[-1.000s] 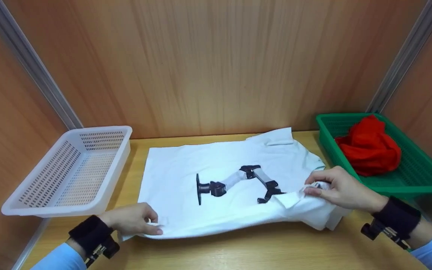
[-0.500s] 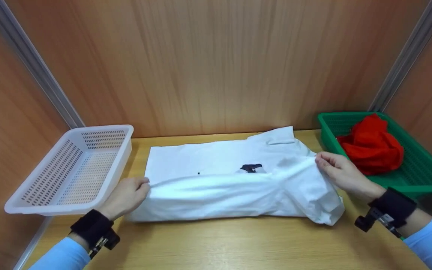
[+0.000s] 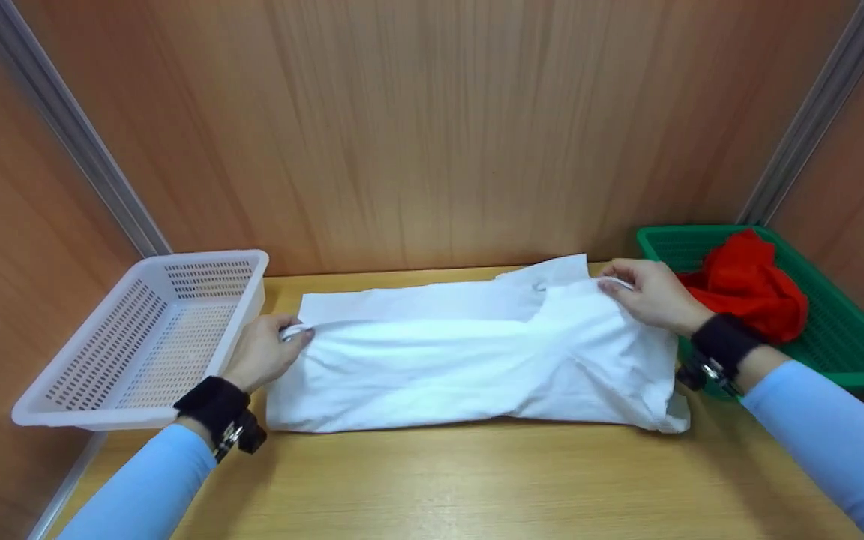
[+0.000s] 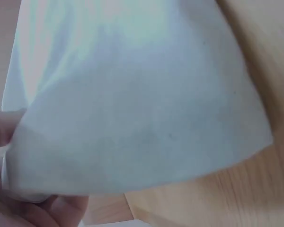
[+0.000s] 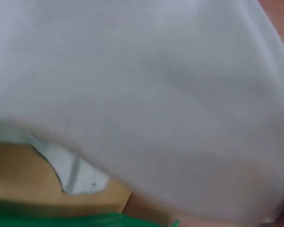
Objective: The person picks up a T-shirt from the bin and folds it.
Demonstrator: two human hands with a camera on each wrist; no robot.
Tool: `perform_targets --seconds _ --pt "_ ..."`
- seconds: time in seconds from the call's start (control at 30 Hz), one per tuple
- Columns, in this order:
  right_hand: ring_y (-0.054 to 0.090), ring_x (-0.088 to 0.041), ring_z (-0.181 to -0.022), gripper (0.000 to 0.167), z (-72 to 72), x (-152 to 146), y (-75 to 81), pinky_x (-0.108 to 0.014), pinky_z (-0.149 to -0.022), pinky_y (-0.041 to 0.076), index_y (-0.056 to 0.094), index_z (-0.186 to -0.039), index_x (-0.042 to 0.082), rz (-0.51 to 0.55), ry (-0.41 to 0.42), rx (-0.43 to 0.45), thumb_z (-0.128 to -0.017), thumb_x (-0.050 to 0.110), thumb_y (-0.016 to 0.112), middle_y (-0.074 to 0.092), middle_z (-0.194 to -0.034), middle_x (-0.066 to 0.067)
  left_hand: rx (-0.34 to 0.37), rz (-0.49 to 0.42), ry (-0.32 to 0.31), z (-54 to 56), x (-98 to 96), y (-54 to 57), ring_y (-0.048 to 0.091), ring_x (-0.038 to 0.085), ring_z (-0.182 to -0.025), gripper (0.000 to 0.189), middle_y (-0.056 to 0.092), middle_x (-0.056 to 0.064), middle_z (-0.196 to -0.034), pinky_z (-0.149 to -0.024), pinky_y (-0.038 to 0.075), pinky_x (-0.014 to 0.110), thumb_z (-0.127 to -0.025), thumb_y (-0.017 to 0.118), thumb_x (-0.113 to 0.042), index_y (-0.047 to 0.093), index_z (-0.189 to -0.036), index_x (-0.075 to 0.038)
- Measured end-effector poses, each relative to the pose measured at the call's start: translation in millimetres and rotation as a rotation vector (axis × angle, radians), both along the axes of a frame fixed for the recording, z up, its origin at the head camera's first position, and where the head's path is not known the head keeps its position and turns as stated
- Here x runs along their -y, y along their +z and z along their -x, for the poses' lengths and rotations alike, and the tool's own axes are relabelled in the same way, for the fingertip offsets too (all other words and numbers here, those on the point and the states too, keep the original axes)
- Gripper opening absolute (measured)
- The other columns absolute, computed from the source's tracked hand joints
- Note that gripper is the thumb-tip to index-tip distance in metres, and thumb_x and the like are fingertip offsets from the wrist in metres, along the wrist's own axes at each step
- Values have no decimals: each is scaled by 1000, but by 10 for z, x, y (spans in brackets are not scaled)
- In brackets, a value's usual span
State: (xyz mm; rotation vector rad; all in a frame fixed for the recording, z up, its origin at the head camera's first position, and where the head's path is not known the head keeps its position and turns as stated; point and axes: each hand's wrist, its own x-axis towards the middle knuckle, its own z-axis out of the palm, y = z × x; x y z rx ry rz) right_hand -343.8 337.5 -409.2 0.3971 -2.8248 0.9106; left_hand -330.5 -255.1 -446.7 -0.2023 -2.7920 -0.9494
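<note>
A white T-shirt [image 3: 417, 367] lies sideways across the table, its near half drawn up over the far half, so the dark print is covered. My left hand [image 3: 265, 351] pinches the raised edge at the hem end, beside the white basket. In the left wrist view the thumb and fingers [image 4: 68, 210] grip the cloth at its corner. At the shoulder end my right hand [image 3: 646, 294] pinches the same edge near the green basket. Cloth fills most of the right wrist view, and the right fingers are mostly hidden there. A sleeve [image 3: 563, 270] sticks out at the back.
To the left stands a white perforated basket [image 3: 207, 409]. A green basket [image 3: 837, 379] at the right holds a crumpled red cloth [image 3: 751, 289]. Wooden panels [image 3: 432, 135] close off the back and sides. Bare tabletop [image 3: 432, 480] shows in front of the shirt.
Both hands have carried the shirt's near edge up and away, toward the back panel. The folded layer now covers the print, which was in full view a second ago.
</note>
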Motion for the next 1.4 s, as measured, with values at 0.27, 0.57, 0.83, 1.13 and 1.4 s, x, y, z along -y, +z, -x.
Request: perform_targets --seconds 0.27,0.57,0.83,1.13,1.4 --pt "73 -38 -102 22 571 242 -75 -54 -93 58 77 -125 7 -137 -18 -129 -115 20 63 83 -119 -19 30 -15 137 372 14 -181 73 38 -109 25 81 24 -122 -88 56 41 -108 70 -17 81 -119 2" --pt "76 -44 -105 19 939 474 -302 -62 -94 63 78 -122 7 -221 -109 -217 -114 16 63 83 -119 -20 114 33 214 641 26 -300 67 50 -138 45 72 29 -146 -116 54 61 -112 63 -25 71 -144 5" --pt "71 -49 -118 27 1094 522 -559 -64 -108 60 69 -137 0 -221 -153 -164 -113 12 64 76 -128 -26 193 81 291 744 92 -430 69 49 -127 39 75 30 -136 -109 55 58 -111 62 -25 74 -130 6" --pt "71 -49 -114 29 846 295 -696 -64 -103 59 70 -137 -3 -287 -170 -7 -112 11 61 75 -129 -30 301 172 238 641 117 -478 66 47 -129 49 70 31 -144 -115 51 59 -102 72 -26 67 -140 3" --pt "61 -34 -90 58 548 231 -659 -41 -76 46 72 -114 -3 -328 -349 305 -110 54 59 60 -92 -14 340 200 250 636 94 -510 63 50 -137 64 64 34 -152 -120 49 62 -101 72 -28 56 -154 3"
